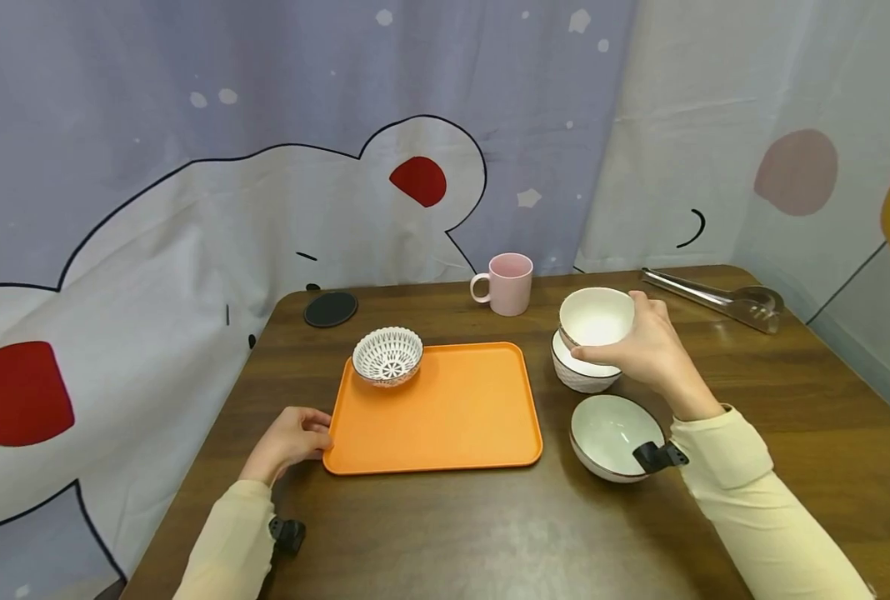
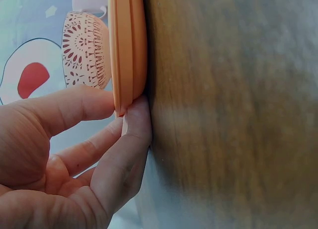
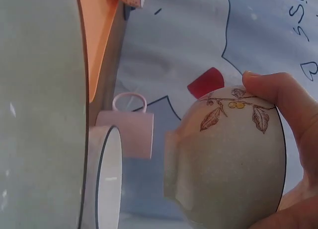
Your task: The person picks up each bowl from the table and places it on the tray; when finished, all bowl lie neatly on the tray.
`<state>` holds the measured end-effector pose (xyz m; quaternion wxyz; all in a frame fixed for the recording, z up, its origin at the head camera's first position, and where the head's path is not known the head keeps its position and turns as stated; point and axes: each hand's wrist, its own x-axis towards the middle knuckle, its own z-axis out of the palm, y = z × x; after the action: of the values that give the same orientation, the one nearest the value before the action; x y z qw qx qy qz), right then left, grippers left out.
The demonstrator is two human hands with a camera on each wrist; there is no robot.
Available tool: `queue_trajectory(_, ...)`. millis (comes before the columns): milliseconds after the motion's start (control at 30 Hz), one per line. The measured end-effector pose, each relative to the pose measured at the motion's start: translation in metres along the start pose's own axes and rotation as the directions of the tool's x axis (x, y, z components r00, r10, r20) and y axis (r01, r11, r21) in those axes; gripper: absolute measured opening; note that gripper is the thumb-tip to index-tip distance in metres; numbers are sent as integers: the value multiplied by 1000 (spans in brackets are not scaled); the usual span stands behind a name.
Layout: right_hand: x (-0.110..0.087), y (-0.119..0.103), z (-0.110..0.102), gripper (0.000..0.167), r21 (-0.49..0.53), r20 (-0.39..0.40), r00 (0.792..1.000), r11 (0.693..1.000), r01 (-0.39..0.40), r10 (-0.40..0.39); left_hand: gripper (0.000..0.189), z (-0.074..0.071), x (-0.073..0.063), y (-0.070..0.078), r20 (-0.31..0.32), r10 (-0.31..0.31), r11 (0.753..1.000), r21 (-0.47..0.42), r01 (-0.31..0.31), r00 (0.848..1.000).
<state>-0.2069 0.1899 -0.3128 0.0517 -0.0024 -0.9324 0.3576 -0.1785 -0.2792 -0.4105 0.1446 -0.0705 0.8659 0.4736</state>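
Observation:
My left hand (image 1: 291,437) pinches the left edge of an orange tray (image 1: 460,408), thumb on its rim and fingertips under it in the left wrist view. A white bowl with a cut-out-looking dark pattern (image 1: 388,357) sits in the tray's far left corner. My right hand (image 1: 651,354) grips a small bowl (image 1: 595,312) by its rim; brown leaves and yellow berries decorate its outside in the right wrist view. This bowl is held up over a dark-rimmed white bowl (image 1: 582,382), partly hiding it. Below my right wrist stands a brown-rimmed bowl (image 1: 610,425).
Behind the tray stands a pink mug (image 1: 511,287), its handle to the left. Metal tongs (image 1: 715,298) lie at the back right of the wooden table (image 1: 445,533). A dark round coaster (image 1: 330,309) lies at the back left. A patterned curtain (image 1: 302,208) hangs behind.

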Motion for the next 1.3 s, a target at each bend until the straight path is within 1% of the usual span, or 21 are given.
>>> queue_trajectory(200, -1, -10, 13, 121, 31, 38, 999, 1000, 0, -1, 42, 1, 0, 0, -4, 2, 1000, -6, -2, 1000)
queue_trajectory(333, 0, -18, 22, 119, 61, 50, 999, 998, 3, -6, 42, 0, 0, 0, -5, 2, 1000, -4, -2, 1000)
queue_trajectory(533, 6, -28, 37, 117, 60, 65, 998, 998, 6, -10, 42, -1, -1, 0, -4, -5, 1000, -2, 5, 1000)
queue_trajectory(767, 12, -33, 52, 119, 52, 88, 996, 999, -1, -3, 41, -1, -1, 1, -5, 9, 1000, -7, -9, 1000)
queue_trajectory(967, 13, -37, 61, 122, 77, 100, 995, 997, -3, -5, 40, -1, -1, 0, -4, 8, 1000, -5, -8, 1000)
queue_trajectory(1200, 17, -43, 72, 121, 135, 121, 993, 991, -14, -3, 40, -2, -1, 0, -7, 5, 1000, -5, -5, 1000)
queue_trajectory(1300, 19, -44, 78, 119, 146, 134, 991, 989, -8, -12, 40, -1, 0, 0, -5, 0, 1000, -6, 0, 1000)
